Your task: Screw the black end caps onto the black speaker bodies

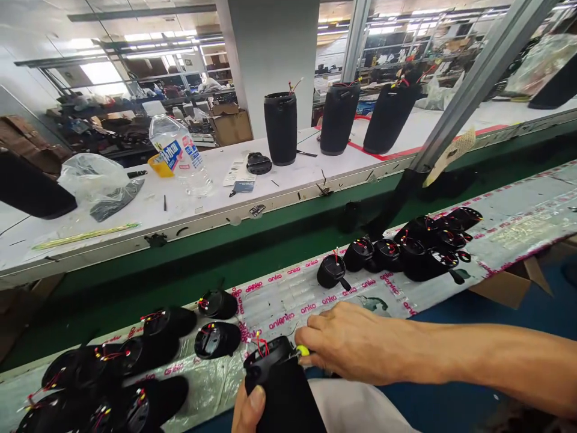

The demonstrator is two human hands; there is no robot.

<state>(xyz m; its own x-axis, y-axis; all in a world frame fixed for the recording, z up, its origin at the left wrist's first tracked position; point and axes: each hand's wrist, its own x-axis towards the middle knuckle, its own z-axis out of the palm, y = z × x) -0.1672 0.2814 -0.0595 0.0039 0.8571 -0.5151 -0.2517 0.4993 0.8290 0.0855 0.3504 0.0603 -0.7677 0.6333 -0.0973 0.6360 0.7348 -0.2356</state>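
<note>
Near the bottom centre, my left hand [250, 409] is wrapped round a black fabric-covered cylinder [288, 400], its open top tilted up toward the bench. Red wires with small yellow and white connectors [261, 346] stick out of that top. My right hand [336, 340] is closed at the cylinder's upper right rim, fingers pinched on a small tool with a yellow-green end [303, 350]. The tool's tip meets the rim; its exact contact is too small to make out.
Similar black cylinders stand at the left [219, 340] and right [331, 270] of the taped bench [279, 294]. Beyond a green strip, a white shelf [216, 210] holds a plastic bottle [180, 156], a plastic bag [92, 177] and tall black cylinders [280, 129]. A metal post [478, 90] slants at right.
</note>
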